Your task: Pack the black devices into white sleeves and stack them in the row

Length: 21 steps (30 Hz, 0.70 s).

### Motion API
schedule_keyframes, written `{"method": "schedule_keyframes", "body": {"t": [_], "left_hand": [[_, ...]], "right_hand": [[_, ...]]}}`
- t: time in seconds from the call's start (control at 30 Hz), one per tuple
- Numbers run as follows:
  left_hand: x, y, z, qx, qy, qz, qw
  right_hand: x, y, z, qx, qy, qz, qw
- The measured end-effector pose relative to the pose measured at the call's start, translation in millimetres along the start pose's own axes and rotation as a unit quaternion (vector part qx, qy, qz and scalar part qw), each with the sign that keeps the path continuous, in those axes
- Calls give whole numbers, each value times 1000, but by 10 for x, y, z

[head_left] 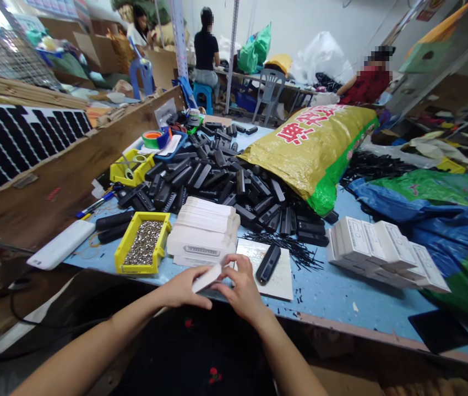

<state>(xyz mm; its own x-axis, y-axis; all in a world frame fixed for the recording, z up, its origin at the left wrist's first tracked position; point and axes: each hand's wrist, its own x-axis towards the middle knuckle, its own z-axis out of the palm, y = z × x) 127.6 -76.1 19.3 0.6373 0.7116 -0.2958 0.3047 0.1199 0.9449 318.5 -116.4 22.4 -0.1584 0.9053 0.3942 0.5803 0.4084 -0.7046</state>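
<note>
A small white carton [206,279] is held between my two hands above the table's front edge. My left hand [185,287] grips it from the left, with the thumb along the lower side. At its right end the fingers of my right hand [240,287] are bent around it, the fingertips partly hidden. Just behind lies a stack of flat white cartons [205,228], one printed with a long dark outline. To the right of my right hand, a black elongated plastic device [268,264] rests on a white board [284,275].
Left of the stack stands a yellow bin [120,258] of small metal parts. Black plastic cases [217,184] are heaped behind, beside a gold-green sack [308,148]. Finished-looking white boxes [382,253] stand right. A white phone-like slab [61,245] lies left. Other people sit farther back.
</note>
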Motion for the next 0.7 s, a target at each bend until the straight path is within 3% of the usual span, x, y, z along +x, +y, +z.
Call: {"method": "schedule_keyframes", "body": {"t": [0.1,0.17,0.23,0.3,0.33,0.43,0.5,0.63,0.7], "left_hand": [[-24,70,-102,157,47,13,986],[-43,173,-123,202,18,53,978],[-39,272,-80,208,-20,88,974],[-4,324,15,183,-32,102,977],[24,328,71,166,-15,101,981],[112,295,226,116,77,80,987],[151,277,293,93,109,56,988],[173,290,345,97,102,30,990],[181,290,352,95,80,40,991]], "right_hand": [[-37,47,-96,57,-32,26,998],[-43,103,-77,161,41,68,984],[-37,161,3,302,88,140,939],[-26,200,85,397,73,207,891],[-20,208,106,409,49,215,885],[3,188,64,363,1,125,923],[17,145,2,335,-21,81,938],[-10,21,17,311,14,125,942],[-52,-13,63,260,65,81,960]]}}
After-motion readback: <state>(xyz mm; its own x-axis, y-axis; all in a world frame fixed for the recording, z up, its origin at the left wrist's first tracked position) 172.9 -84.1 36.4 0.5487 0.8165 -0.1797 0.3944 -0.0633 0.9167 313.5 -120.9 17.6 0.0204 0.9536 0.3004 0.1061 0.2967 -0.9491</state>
